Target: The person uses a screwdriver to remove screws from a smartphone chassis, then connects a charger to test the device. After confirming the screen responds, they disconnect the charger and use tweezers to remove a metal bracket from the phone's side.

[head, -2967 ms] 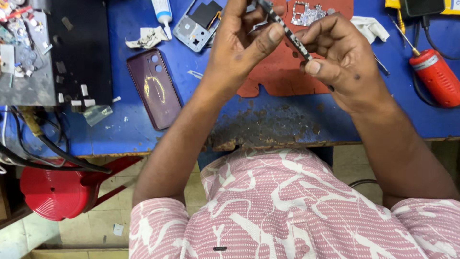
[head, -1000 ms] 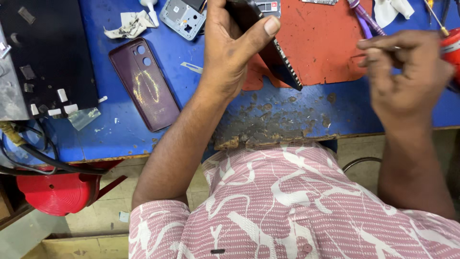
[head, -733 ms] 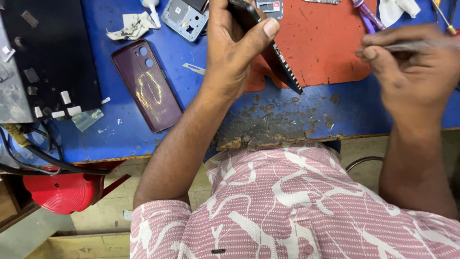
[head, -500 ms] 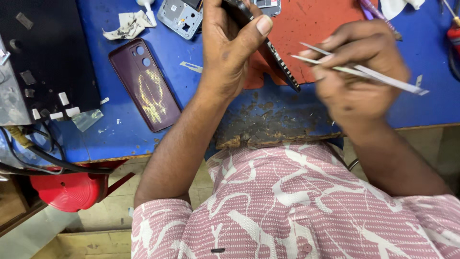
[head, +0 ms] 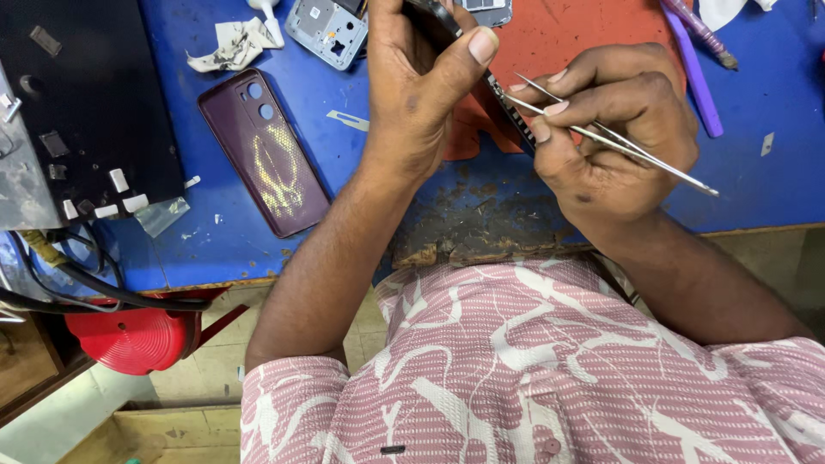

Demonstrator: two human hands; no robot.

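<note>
Clearly a probing step — left hand (head: 421, 94) grips the opened phone (head: 481, 77) on edge, right hand (head: 614, 137) pinches tweezers (head: 619, 146) at its frame — steady tips needed.

Left hand (head: 421, 94) gripping dark phone (head: 507, 112) edge-on over red mat (head: 584, 34); right hand (head: 619, 137) pinching tweezers (head: 636, 153), tips at phone edge. Maroon back cover (head: 266, 155) on blue surface (head: 773, 180).

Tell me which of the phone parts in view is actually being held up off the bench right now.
The dark phone body, gripped edge-on in the left hand. The maroon back cover and the grey frame both lie flat on the blue bench.
</note>
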